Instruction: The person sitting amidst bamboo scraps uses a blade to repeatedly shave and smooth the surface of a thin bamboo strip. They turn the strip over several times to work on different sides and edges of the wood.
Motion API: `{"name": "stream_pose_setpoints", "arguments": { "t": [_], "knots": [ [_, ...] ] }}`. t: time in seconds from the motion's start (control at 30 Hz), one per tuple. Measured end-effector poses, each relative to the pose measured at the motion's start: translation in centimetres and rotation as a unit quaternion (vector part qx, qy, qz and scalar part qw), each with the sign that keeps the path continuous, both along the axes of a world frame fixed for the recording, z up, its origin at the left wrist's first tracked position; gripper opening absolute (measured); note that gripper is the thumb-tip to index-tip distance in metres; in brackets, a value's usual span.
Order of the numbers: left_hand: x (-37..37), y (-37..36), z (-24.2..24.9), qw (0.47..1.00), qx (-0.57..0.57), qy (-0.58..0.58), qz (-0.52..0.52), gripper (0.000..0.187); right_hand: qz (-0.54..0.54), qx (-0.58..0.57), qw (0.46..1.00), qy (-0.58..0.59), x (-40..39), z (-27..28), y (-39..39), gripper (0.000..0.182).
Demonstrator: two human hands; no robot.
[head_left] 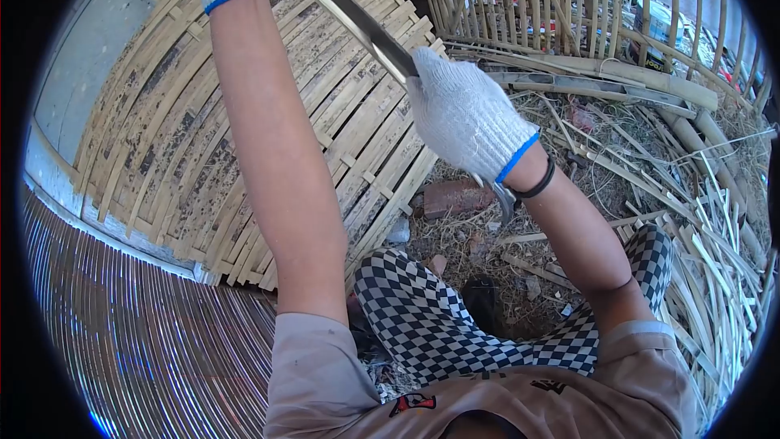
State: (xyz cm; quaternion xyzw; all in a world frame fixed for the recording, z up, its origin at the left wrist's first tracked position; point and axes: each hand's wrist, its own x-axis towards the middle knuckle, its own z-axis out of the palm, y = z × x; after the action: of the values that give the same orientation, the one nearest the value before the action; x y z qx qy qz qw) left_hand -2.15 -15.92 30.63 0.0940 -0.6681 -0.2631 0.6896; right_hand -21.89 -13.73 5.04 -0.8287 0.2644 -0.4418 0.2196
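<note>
At the right fingers (pixel 424 88), bamboo strip (pixel 329 4).

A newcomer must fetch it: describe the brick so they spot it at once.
Find the big slatted bamboo mat. Just off its edge, on the littered ground beyond the checkered trousers, lies the brick. It is reddish and blocky, bulkier than the small broken bits and thin pale strips nearby.

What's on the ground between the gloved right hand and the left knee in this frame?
In the head view, a reddish brick lies there, on ground littered with straw and small rubble.
</note>
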Motion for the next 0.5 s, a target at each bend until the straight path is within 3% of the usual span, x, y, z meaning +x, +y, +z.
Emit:
{"name": "stream_pose_setpoints", "arguments": {
  "t": [0.03,0.1,0.17,0.23,0.37,0.43,0.5],
  "knots": [
    [1.8,-0.7,0.8,0.993,0.036,0.022,-0.111,0.038,-0.003,-0.006,1.0,-0.024,0.1,0.3,0.2,0.021],
    [1.1,-0.3,-0.1,0.994,0.028,0.038,-0.095,0.038,-0.012,-0.018,0.999,-0.049,0.7,-0.4,0.1,0.021],
    [-5.0,1.6,-2.0,0.986,-0.057,0.013,0.154,0.038,0.002,0.027,1.0,-0.007,1.1,-1.9,-0.1,0.021],
    [-3.8,1.9,-1.5,0.994,-0.04,0.006,0.103,0.038,-0.023,0.036,0.999,0.034,0.3,-2.2,-0.1,0.021],
    [-4.1,1.5,-1.5,0.996,-0.059,0.002,0.065,0.039,-0.006,0.026,0.999,-0.042,-1.2,-1.3,1.3,0.022],
    [-0.1,-1.1,0.2,0.993,0.058,0.01,-0.105,0.039,-0.025,0.062,0.997,0.024,0.4,-5.8,0.1,0.022],
    [-4.7,1.1,-1.2,0.992,-0.036,-0.015,0.119,0.038,-0.011,0.12,0.991,0.056,0.8,-9.3,-0.7,0.022]
  ]
}}
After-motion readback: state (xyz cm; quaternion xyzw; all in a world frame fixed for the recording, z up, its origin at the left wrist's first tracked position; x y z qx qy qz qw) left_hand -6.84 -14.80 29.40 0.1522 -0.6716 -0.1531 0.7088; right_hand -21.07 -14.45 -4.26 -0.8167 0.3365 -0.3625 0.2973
